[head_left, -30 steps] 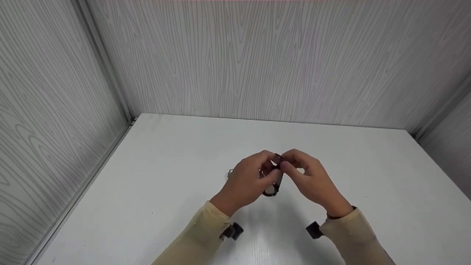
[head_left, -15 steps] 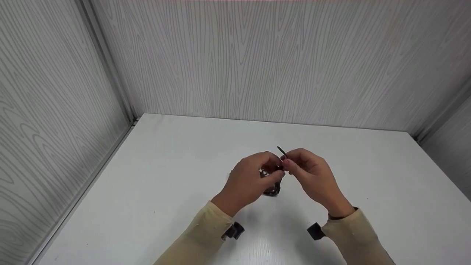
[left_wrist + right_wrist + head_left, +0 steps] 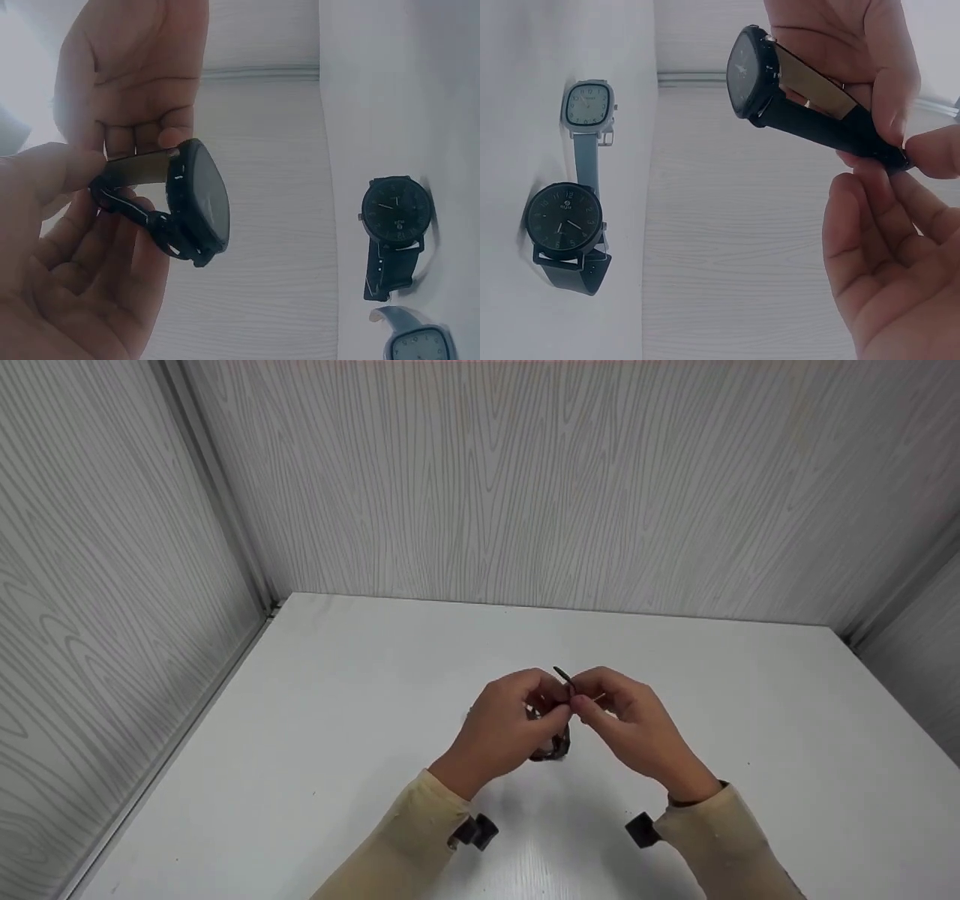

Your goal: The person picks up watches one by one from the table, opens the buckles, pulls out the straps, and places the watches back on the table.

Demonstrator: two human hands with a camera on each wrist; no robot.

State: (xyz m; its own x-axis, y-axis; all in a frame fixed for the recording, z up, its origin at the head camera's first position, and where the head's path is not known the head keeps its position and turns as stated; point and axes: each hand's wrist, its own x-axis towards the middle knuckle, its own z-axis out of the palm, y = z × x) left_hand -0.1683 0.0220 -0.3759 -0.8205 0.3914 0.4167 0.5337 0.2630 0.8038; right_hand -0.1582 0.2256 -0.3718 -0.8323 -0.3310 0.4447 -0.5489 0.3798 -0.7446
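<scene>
A black wristwatch (image 3: 817,124) with a tan strap lining hangs between my two hands, its strap bent into a loop and its dial turned away from them. My left hand (image 3: 510,727) pinches the strap near the buckle end. Meeting it there, my right hand (image 3: 630,724) pinches the strap between thumb and fingers. A dark strap tip (image 3: 562,673) sticks up above the fingertips in the head view. The buckle itself is mostly hidden by fingers. Below the hands, the watch case (image 3: 551,748) shows partly.
On the white table (image 3: 337,682) lie a black-dialled watch (image 3: 564,217) and a square light-blue watch (image 3: 589,105), side by side; my hands largely hide them in the head view. Wood-grain panels (image 3: 480,487) enclose the table at back and sides.
The strap tip has come up above the fingertips. My right hand drew slightly to the right, then came back against the left. The left hand has barely moved.
</scene>
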